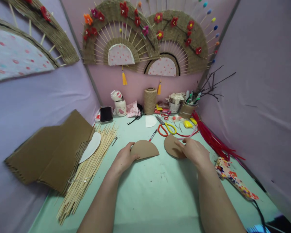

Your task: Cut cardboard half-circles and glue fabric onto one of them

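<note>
Between the thumb and fingers of my left hand (124,157) is the left end of a brown cardboard half-circle (145,149), its straight edge towards me. A second cardboard half-circle (171,147) is gripped at its right side by my right hand (194,149), tilted over the table. The two pieces are apart. Just beyond them lie a pen (153,135) and scissors (166,126) with red and yellow handles. A small white half-circle (150,121) rests farther back.
Left are a bundle of bamboo sticks (87,176), a large cardboard sheet (50,149) and a white paper piece (92,147). Twine (150,101) stands at the back. Right are red pipe cleaners (210,137) and a flower-patterned glue gun (235,179) with a cord. Decorated fans (184,42) hang behind.
</note>
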The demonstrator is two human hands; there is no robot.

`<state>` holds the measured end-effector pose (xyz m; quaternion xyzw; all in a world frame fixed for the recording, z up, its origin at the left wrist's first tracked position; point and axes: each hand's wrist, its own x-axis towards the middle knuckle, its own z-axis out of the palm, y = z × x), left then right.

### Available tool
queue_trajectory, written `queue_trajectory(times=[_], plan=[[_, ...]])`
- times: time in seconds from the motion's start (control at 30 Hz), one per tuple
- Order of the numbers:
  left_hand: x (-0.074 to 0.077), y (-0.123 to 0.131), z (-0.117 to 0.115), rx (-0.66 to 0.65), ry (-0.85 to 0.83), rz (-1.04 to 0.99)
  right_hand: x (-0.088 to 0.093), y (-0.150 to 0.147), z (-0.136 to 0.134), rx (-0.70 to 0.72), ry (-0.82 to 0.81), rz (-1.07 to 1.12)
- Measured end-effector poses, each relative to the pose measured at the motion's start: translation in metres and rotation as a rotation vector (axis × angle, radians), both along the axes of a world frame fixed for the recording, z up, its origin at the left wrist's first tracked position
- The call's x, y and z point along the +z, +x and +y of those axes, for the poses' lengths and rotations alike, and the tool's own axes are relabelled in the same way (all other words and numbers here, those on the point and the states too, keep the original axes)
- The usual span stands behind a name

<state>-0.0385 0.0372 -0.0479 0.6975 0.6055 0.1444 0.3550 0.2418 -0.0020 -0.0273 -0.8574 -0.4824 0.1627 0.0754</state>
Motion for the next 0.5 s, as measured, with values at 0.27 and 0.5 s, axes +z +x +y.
queue_trajectory(times=[0.27, 0.5], plan=[[0.003, -0.007, -0.002, -0.068, -0.061, -0.019, 0.035, 0.026, 0.039, 0.168, 0.163, -0.253], [-0.001, -0.01, -0.002, -0.203, -0.288, -0.34, 0.017, 0.051, 0.139, 0.271, 0.09, -0.264]])
